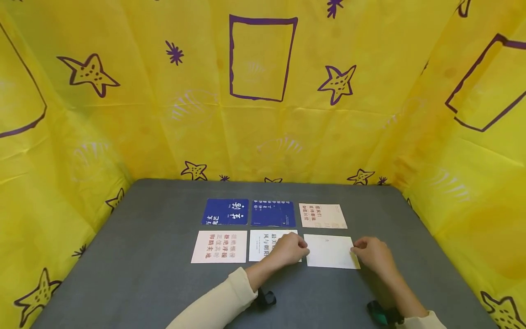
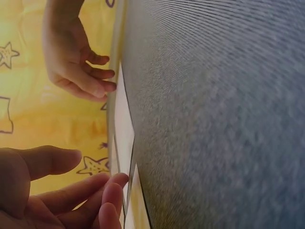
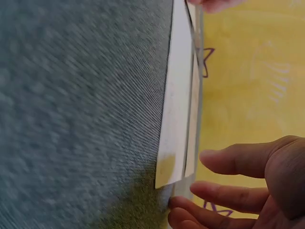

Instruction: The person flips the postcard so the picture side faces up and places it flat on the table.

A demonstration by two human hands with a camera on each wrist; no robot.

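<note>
A nearly blank white card (image 1: 330,252) lies flat on the table at the right of the front row. By its left edge is my left hand (image 1: 287,249), above the right part of a white card with dark characters (image 1: 258,246). Beside its right edge my right hand (image 1: 373,256) hovers, fingertips close to the card. In the left wrist view, the left thumb and fingers (image 2: 51,161) are apart with nothing pinched. The right wrist view likewise shows a gap between thumb and fingers (image 3: 236,160).
At the front left lies a pale pink card (image 1: 219,246) with red and grey characters. Behind are two blue cards (image 1: 225,212) and a cream card (image 1: 322,216) with reddish characters. Yellow patterned cloth (image 1: 263,123) surrounds the dark grey table (image 1: 135,256) on the far side and both flanks.
</note>
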